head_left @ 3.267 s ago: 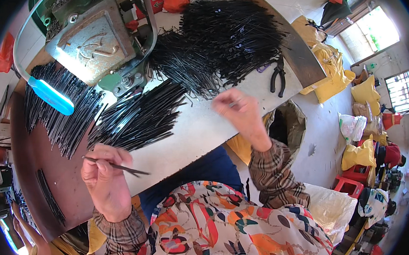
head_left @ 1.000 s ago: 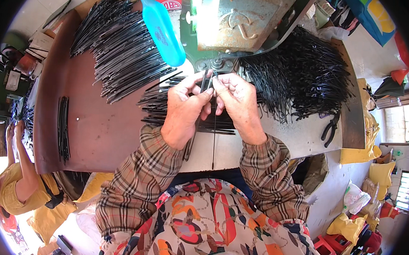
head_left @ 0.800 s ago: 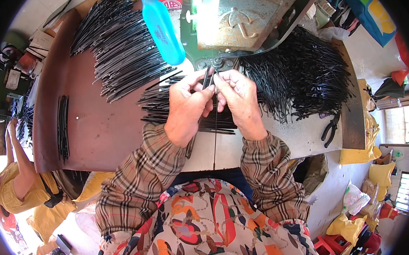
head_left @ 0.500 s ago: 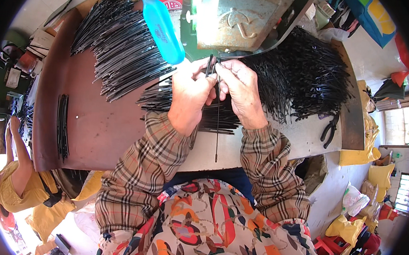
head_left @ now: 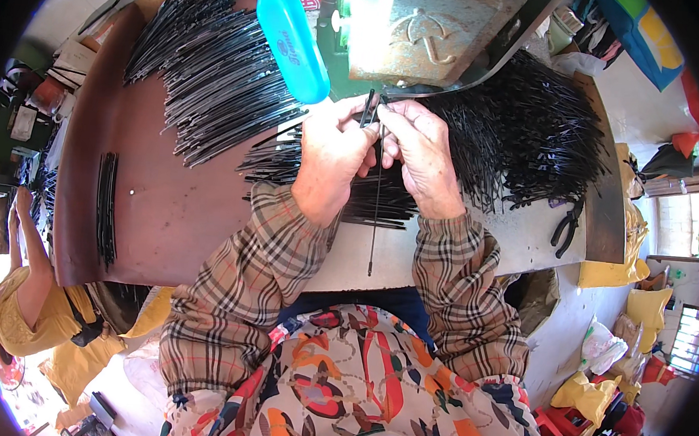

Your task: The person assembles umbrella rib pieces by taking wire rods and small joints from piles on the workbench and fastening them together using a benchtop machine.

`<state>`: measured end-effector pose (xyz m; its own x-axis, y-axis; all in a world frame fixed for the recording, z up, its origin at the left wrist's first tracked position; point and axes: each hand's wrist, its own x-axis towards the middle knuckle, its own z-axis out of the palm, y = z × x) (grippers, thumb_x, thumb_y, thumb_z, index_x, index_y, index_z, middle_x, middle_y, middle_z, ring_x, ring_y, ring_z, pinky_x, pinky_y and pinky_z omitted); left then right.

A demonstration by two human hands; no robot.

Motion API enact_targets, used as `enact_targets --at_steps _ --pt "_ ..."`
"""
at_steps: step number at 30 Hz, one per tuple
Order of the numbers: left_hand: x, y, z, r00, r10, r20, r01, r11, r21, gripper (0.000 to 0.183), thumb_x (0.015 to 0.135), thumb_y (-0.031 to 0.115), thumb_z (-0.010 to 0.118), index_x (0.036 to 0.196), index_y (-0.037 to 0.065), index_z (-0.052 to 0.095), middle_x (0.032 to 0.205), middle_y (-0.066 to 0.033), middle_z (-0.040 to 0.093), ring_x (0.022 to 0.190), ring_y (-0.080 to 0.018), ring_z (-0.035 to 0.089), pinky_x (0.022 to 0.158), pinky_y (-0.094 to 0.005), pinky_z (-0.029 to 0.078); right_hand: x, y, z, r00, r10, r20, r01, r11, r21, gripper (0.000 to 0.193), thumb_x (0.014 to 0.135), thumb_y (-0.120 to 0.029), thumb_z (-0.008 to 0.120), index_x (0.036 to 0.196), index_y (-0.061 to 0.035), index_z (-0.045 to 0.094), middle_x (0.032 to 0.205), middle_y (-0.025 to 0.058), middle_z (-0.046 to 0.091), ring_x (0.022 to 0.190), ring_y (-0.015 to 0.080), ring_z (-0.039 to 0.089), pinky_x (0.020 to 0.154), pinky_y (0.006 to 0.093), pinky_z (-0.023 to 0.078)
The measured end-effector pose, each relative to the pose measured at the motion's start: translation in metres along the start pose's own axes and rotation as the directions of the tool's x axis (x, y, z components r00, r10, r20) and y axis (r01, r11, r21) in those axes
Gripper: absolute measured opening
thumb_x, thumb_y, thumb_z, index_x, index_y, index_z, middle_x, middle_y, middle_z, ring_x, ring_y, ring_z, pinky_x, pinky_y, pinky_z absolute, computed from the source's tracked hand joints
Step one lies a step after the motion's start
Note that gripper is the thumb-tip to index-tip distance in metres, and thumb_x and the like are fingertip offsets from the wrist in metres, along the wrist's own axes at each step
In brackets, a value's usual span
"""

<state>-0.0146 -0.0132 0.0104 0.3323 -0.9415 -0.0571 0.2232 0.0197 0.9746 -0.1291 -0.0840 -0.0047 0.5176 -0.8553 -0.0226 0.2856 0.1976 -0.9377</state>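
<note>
My left hand [head_left: 328,158] pinches dark rods whose tips rise above its thumb, at the front of a metal machine. Close beside it, my right hand [head_left: 425,154] is closed, thumb and forefinger at the top end of a thin black umbrella rib [head_left: 375,220]. That rib hangs straight down between my hands toward the table's near edge. Fingers hide where the pieces meet. Just behind my hands stands the machine's rusty metal plate [head_left: 437,34], embossed with an umbrella shape. A bundle of black ribs [head_left: 382,208] lies under my hands.
Black ribs [head_left: 221,87] lie spread at the left; a denser pile [head_left: 546,134] is at the right. A small bundle [head_left: 106,209] lies near the table's left edge. Pliers [head_left: 566,227] rest at the right. A blue paddle-shaped object [head_left: 293,44] overhangs the table. Another person [head_left: 27,301] is at far left.
The view has shifted slightly. Both hands keep their grips, with the hanging rib still between them.
</note>
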Motion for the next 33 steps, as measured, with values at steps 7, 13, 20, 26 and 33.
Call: enact_targets --at_steps 7,13,20,26,33 --pt "-0.003 0.003 -0.001 0.999 0.034 -0.010 -0.035 0.994 -0.103 0.030 0.085 0.002 0.060 0.114 -0.005 0.062 0.065 -0.0035 0.057 0.048 -0.0087 0.053 0.041 -0.0210 0.041 0.005 0.001 -0.003 0.999 0.052 0.007 -0.053 0.997 0.059 0.019 0.089 -0.016 0.063 0.089 0.0030 0.059 0.069 0.0019 0.054 0.049 0.0047 0.046 0.041 0.0201 0.040" --pt "-0.014 0.013 -0.007 0.996 -0.088 0.028 0.091 0.982 -0.165 0.029 0.089 0.002 0.056 0.115 -0.009 0.058 0.074 -0.0069 0.061 0.053 -0.0100 0.056 0.043 -0.0213 0.044 0.007 0.001 0.000 0.997 0.075 -0.023 -0.074 0.996 0.047 0.020 0.088 -0.017 0.064 0.086 0.0021 0.059 0.065 0.0011 0.052 0.047 0.0045 0.044 0.039 0.0198 0.038" --pt "-0.042 0.018 -0.013 0.971 -0.232 0.060 0.239 0.955 -0.175 0.027 0.091 0.005 0.054 0.114 -0.008 0.057 0.075 -0.0055 0.058 0.054 -0.0108 0.056 0.043 -0.0222 0.042 0.005 -0.001 0.000 0.995 0.088 -0.045 -0.086 0.996 0.026 0.018 0.087 -0.016 0.065 0.084 0.0009 0.059 0.065 0.0015 0.053 0.046 0.0048 0.044 0.039 0.0203 0.038" --pt "-0.059 0.009 -0.019 0.960 -0.274 0.048 0.278 0.954 -0.112 0.022 0.090 0.004 0.058 0.110 -0.007 0.059 0.070 -0.0023 0.055 0.046 -0.0082 0.051 0.039 -0.0222 0.038 0.006 -0.001 -0.002 0.999 0.045 -0.020 -0.044 0.998 0.041 0.018 0.088 -0.017 0.064 0.085 0.0006 0.059 0.068 0.0025 0.056 0.048 0.0048 0.047 0.041 0.0208 0.041" --pt "-0.053 0.006 -0.024 0.961 -0.274 0.045 0.278 0.953 -0.123 0.019 0.089 0.004 0.058 0.105 -0.006 0.061 0.067 -0.0013 0.054 0.044 -0.0063 0.048 0.038 -0.0210 0.036 -0.009 0.004 0.009 0.989 0.129 -0.065 -0.126 0.991 0.046 0.017 0.089 -0.014 0.066 0.091 0.0020 0.062 0.072 0.0025 0.059 0.056 0.0060 0.055 0.052 0.0204 0.049"
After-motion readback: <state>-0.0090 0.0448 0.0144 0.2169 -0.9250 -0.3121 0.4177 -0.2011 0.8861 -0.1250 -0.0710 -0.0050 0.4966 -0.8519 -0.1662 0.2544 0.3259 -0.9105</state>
